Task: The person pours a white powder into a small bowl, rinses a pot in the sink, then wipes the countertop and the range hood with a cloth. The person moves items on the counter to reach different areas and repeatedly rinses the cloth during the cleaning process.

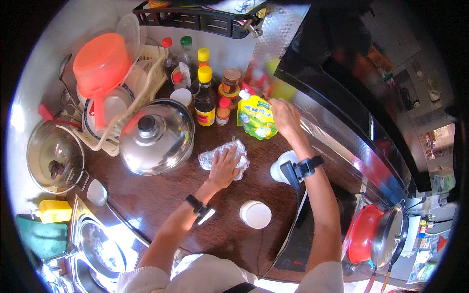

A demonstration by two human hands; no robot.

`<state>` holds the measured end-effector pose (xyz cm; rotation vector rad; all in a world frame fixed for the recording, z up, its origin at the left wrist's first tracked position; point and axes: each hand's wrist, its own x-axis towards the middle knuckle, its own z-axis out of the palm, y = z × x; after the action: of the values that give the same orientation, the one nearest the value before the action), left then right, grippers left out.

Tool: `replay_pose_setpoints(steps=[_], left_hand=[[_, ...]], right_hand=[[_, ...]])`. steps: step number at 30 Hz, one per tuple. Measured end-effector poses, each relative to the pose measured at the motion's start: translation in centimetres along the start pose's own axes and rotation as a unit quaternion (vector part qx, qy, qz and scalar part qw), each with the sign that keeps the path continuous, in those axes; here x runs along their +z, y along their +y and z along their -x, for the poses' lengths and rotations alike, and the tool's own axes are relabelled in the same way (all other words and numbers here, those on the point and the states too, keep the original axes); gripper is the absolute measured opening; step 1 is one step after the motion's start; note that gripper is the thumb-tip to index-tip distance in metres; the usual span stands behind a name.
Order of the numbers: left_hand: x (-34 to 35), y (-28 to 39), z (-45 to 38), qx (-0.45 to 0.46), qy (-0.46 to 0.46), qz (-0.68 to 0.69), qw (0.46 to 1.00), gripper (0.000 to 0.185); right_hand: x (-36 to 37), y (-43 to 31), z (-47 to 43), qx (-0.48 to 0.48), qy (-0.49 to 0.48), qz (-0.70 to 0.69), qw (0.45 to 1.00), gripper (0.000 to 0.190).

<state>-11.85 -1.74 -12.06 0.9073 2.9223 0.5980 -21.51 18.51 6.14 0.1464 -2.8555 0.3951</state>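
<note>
My left hand (224,169) lies palm down, holding a crumpled silvery-white cloth (209,159) against the dark wood-look counter (216,208). The fingers are spread over the cloth. With its fingers at the right edge, my right hand (285,115) grips a yellow-green spouted pouch (256,119) with a white cap; whether the pouch touches the counter I cannot tell. Beneath my right wrist a white container (278,171) is partly hidden by the wrist strap. Closer to me stands a jar with a white lid (255,214).
Sauce bottles (205,100) and jars (231,81) line the back wall. On the left are a lidded steel pot (157,137), a dish rack (148,95), a spatula (98,192) and a sink (100,249). A cooktop (329,216) and red basin (364,234) are right.
</note>
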Motion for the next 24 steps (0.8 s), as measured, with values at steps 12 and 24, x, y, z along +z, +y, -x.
replay_pose_setpoints(steps=[12,24], left_hand=[[-6.6,-1.9,5.3,-0.183,-0.068,0.903,0.383,0.049],[-8.1,2.0,13.4,-0.211,0.033,0.941,0.262,0.056]], right_hand=[[2.9,1.1,-0.8,-0.103,0.258,0.191,0.941,0.025],[4.2,1.1,-2.4,0.007,0.185,0.051,0.981,0.018]])
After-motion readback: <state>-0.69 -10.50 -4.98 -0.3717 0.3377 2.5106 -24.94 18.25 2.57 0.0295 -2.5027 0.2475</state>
